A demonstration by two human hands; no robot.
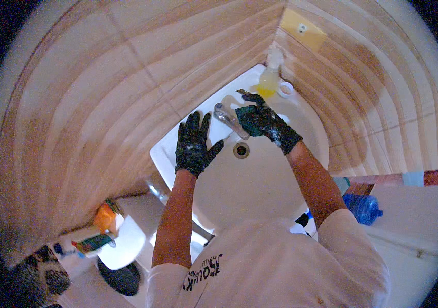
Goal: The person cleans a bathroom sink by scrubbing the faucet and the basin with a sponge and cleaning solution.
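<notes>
Both my hands wear black gloves over a white washbasin (pixel 253 184). My left hand (pixel 194 146) rests on the basin's left rim with its fingers spread and nothing in it. A dark green scouring pad (pixel 250 120) is gripped in my right hand (pixel 269 121), just right of the metal faucet (pixel 229 120). Whitish suds show on both gloves. Below the faucet lies the round drain (pixel 241 150). Behind my right hand stands a clear bottle with yellow liquid (pixel 269 82), beside a small white ring-shaped thing (pixel 286 89).
Tiled walls (pixel 126 88) meet in a corner behind the basin, with an outlet plate (pixel 302 29) on the right one. At lower left, an orange package (pixel 106 218) lies on a white surface (pixel 124 244). A blue water jug (pixel 363 209) is at the right.
</notes>
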